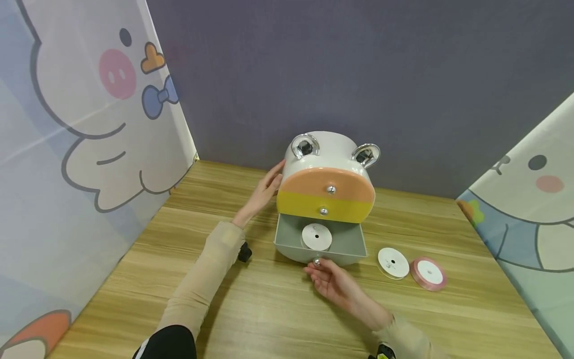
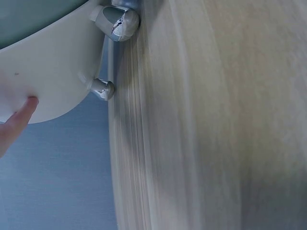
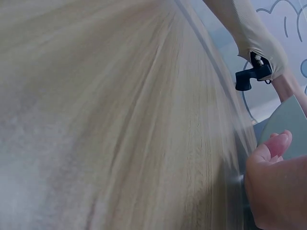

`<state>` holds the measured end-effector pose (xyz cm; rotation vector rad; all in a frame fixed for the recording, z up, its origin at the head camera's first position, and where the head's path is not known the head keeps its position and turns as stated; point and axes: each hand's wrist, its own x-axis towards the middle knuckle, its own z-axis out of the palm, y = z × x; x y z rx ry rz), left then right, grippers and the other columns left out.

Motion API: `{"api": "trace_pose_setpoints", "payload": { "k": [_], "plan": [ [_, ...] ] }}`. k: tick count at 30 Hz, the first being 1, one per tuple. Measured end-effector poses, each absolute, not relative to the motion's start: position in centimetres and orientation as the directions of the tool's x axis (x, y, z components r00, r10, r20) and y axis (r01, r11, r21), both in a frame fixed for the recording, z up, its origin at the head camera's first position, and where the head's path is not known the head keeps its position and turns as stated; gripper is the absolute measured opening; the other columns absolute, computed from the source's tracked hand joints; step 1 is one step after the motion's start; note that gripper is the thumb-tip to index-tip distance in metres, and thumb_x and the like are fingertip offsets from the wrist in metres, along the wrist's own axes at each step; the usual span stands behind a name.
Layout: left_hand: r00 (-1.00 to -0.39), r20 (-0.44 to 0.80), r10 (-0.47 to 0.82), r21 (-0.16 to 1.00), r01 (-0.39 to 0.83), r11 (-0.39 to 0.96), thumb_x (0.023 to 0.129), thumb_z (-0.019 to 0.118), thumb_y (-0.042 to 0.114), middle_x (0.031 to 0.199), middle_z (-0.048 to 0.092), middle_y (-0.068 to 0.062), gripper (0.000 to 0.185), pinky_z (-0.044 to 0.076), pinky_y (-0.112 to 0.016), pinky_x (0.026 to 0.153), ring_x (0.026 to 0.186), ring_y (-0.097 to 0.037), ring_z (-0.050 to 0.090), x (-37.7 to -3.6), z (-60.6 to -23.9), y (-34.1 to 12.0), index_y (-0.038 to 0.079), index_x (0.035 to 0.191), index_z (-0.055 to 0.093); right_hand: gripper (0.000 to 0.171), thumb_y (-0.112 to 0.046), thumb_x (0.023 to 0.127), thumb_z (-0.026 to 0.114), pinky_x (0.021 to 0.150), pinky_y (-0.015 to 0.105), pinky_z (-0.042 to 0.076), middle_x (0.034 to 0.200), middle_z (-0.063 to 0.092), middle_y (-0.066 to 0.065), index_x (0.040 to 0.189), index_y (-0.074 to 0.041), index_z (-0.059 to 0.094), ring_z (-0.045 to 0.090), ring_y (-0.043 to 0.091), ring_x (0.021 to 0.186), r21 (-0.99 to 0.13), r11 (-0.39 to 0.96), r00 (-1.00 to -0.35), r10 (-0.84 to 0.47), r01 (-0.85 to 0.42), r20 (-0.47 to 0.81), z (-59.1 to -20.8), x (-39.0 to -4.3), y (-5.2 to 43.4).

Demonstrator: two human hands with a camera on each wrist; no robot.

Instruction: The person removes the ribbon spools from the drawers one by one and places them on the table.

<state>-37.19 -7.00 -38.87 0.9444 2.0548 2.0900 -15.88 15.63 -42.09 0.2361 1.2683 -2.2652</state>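
— Where does the cabinet [image 1: 326, 169] stand?
— At the back of the table [image 1: 251, 309], near the wall [image 1: 358, 75], bottom drawer [image 1: 320, 244] pulled forward with one spool [image 1: 316, 236] in it.
— And outside it?
— Two spools [image 1: 393, 262] [image 1: 428, 273] lie right of the drawer, side by side.

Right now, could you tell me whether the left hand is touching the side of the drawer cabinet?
Touching: in the head view the left hand lies flat against the drawer cabinet; the left wrist view shows a fingertip on it.
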Motion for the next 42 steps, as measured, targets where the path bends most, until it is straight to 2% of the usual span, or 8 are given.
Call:
{"api": "trace_pose_setpoints", "payload": {
  "k": [8,13,20,25,30,36,42],
  "plan": [
    [-0.819,0.336,0.464,0.938,0.333,-0.092,0.109,0.033,0.015,0.149,0.042,-0.029,0.052,0.043,-0.06,0.11,0.135,-0.047,0.046,-36.5,-38.1,-7.1,0.018,0.16,0.021,0.027,-0.02,0.107,0.039,0.078,0.012,0.053,0.098,0.075,0.0,0.1,-0.009,0.062,0.065,0.002,0.085,-0.741,-0.412,-0.843,-0.354,0.53,-0.406,-42.0,-14.9,15.8],
    [-0.816,0.339,0.468,0.937,0.335,-0.096,0.109,0.035,0.017,0.148,0.042,-0.031,0.053,0.044,-0.059,0.11,0.135,-0.047,0.046,-36.0,-37.6,-7.2,0.014,0.16,0.021,0.025,-0.02,0.107,0.04,0.077,0.012,0.053,0.098,0.075,0.0,0.101,-0.009,0.062,0.065,0.002,0.084,-0.744,-0.408,-0.843,-0.355,0.529,-0.404,-42.0,-14.5,15.8],
    [-0.816,0.36,0.451,0.929,0.359,-0.093,0.109,0.036,0.023,0.147,0.046,-0.026,0.051,0.046,-0.059,0.109,0.134,-0.044,0.049,-37.0,-38.7,-7.1,0.024,0.159,0.025,0.027,-0.021,0.107,0.04,0.077,0.012,0.053,0.097,0.076,-0.002,0.1,-0.01,0.063,0.065,0.001,0.084,-0.744,-0.402,-0.838,-0.368,0.534,-0.403,-42.1,-13.9,15.6],
    [-0.814,0.371,0.447,0.923,0.378,-0.078,0.109,0.038,0.029,0.147,0.047,-0.024,0.052,0.048,-0.056,0.107,0.133,-0.043,0.051,-37.1,-38.8,-7.2,0.026,0.159,0.026,0.028,-0.021,0.107,0.04,0.078,0.011,0.053,0.098,0.076,-0.001,0.101,-0.009,0.064,0.065,0.001,0.084,-0.734,-0.415,-0.836,-0.377,0.537,-0.399,-42.1,-13.5,15.6],
    [-0.817,0.361,0.45,0.925,0.374,-0.062,0.109,0.036,0.025,0.146,0.047,-0.025,0.051,0.049,-0.054,0.107,0.133,-0.043,0.051,-37.2,-38.8,-7.2,0.025,0.159,0.024,0.029,-0.021,0.107,0.039,0.078,0.011,0.053,0.099,0.076,-0.001,0.101,-0.01,0.065,0.066,0.001,0.085,-0.733,-0.414,-0.832,-0.393,0.54,-0.391,-42.2,-13.3,15.6],
    [-0.817,0.349,0.459,0.933,0.351,-0.084,0.109,0.033,0.017,0.15,0.042,-0.029,0.052,0.043,-0.061,0.11,0.135,-0.048,0.047,-37.2,-38.7,-7.2,0.019,0.16,0.021,0.027,-0.021,0.107,0.041,0.078,0.011,0.054,0.099,0.076,-0.002,0.1,-0.011,0.066,0.066,0.001,0.084,-0.732,-0.41,-0.83,-0.389,0.544,-0.4,-42.2,-13.0,15.2],
    [-0.819,0.356,0.45,0.928,0.365,-0.071,0.109,0.035,0.021,0.149,0.044,-0.026,0.052,0.048,-0.053,0.108,0.134,-0.044,0.05,-37.2,-38.7,-7.1,0.022,0.16,0.022,0.025,-0.021,0.106,0.042,0.077,0.011,0.054,0.099,0.076,-0.002,0.101,-0.011,0.065,0.066,0.0,0.083,-0.746,-0.404,-0.838,-0.387,0.529,-0.384,-42.3,-12.7,15.1]
  ]
}}
